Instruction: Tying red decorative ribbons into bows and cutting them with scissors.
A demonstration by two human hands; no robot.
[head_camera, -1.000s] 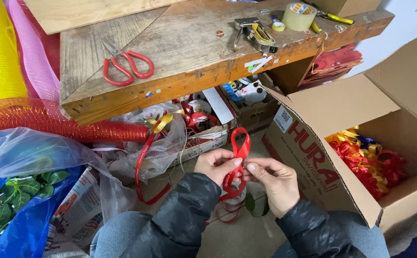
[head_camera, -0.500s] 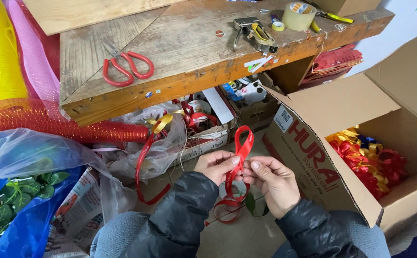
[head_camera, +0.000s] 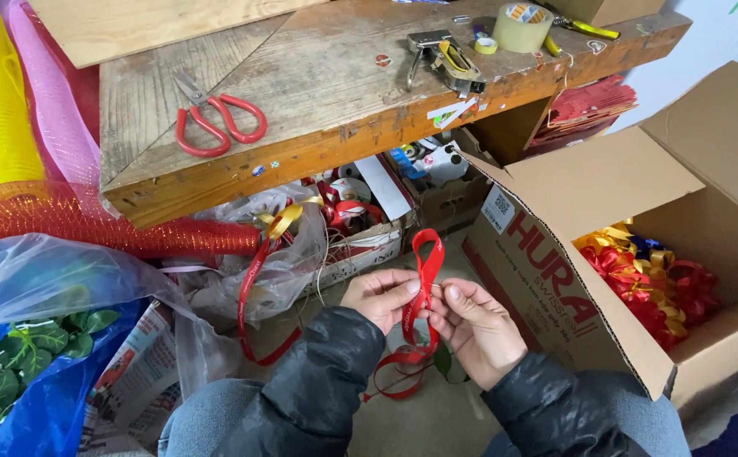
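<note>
A red ribbon [head_camera: 426, 258] stands up in a loop between my two hands, and its tail hangs in coils below them. My left hand [head_camera: 379, 296] pinches the ribbon at the base of the loop. My right hand [head_camera: 473, 326] meets it from the right, fingertips closed on the same spot. Both arms wear dark puffy sleeves. Red-handled scissors [head_camera: 217, 123] lie on the wooden workbench [head_camera: 318, 93] above.
An open cardboard box [head_camera: 589, 220] at right holds red and gold ribbon bows [head_camera: 648, 275]. A stapler [head_camera: 441, 57] and tape roll [head_camera: 523, 27] sit on the bench. Red, yellow and pink mesh rolls [head_camera: 39, 211] and plastic bags lie at left, boxes of supplies under the bench.
The ribbon loop has stayed upright between my hands, and my fingers have shifted slightly at its base.
</note>
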